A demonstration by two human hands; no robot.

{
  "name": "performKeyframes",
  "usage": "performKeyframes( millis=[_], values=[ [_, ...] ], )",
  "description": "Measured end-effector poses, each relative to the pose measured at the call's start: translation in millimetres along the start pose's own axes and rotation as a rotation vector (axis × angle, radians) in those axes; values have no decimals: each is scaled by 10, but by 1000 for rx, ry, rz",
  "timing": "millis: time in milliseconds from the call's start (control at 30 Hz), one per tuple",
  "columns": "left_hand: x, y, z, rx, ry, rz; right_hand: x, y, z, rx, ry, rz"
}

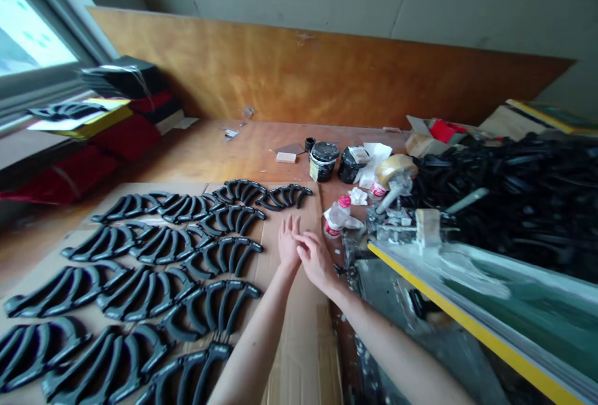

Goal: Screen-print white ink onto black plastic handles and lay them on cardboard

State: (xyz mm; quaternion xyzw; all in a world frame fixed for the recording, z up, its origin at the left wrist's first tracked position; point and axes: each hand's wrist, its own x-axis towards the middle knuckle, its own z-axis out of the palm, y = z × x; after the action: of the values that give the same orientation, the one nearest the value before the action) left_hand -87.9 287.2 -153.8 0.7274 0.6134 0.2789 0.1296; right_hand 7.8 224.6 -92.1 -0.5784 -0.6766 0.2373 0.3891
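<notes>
My left hand (289,244) is over the bare right part of a cardboard sheet (303,343), back up and fingers stretched out. My right hand (316,260) comes in from the right, its fingertips touching or overlapping the side of the left hand near the knuckles. Nothing shows in either hand. To the left, several black curved, ribbed parts (224,255) lie in rows on the cardboard. Nearest to the fingertips is the ribbed part (284,198) at the far right end of the back row.
Right of the cardboard stand a red-capped plastic bottle (337,217), black-lidded tubs (323,161) and a tape roll (395,168). A yellow-edged screen frame (448,308) and a heap of black pieces (514,187) fill the right. Stacked folders (124,78) stand at left.
</notes>
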Motion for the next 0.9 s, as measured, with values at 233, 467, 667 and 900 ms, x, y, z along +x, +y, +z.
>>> performKeyframes(
  millis=[233, 467, 667, 900],
  values=[
    [-966, 838, -356, -441, -166, -180, -1356, 139, -1328, -95, -145, -127],
    [-1785, 1513, -581, -734, -241, -382, -1904, 1022, -2614, -375, 1, -1],
    [-2190, 2138, -486, -885, -185, -540, -1799, 1477, -2944, -421, -132, -57],
    [-2402, 3073, -110, -1222, -492, -778, -1989, 928, -2944, -347, -140, -218]
  ],
)
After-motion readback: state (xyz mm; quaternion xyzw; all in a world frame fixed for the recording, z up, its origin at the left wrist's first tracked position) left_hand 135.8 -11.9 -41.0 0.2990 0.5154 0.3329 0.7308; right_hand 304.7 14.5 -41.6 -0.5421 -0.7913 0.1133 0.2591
